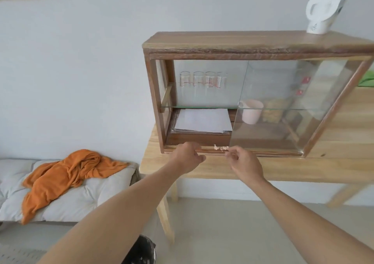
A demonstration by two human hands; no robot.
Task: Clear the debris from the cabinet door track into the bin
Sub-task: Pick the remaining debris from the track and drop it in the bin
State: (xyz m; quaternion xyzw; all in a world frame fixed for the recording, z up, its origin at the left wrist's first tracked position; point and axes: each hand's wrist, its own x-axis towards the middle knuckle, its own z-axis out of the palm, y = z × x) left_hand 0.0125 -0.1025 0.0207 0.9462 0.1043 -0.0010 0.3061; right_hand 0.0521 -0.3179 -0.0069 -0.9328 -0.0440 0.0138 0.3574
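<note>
A small clump of pale debris lies in the bottom door track of a wooden cabinet with sliding glass doors. My right hand is just right of the clump, fingertips pinched together and touching its right end. My left hand rests at the track left of the debris, fingers curled closed; whether it holds anything is hidden. A dark bin with a black liner shows at the bottom edge, under my left forearm.
The cabinet stands on a light wooden table. A white kettle sits on the cabinet top. Glasses, paper sheets and a pink cup are inside. To the left is a grey cushion with an orange cloth.
</note>
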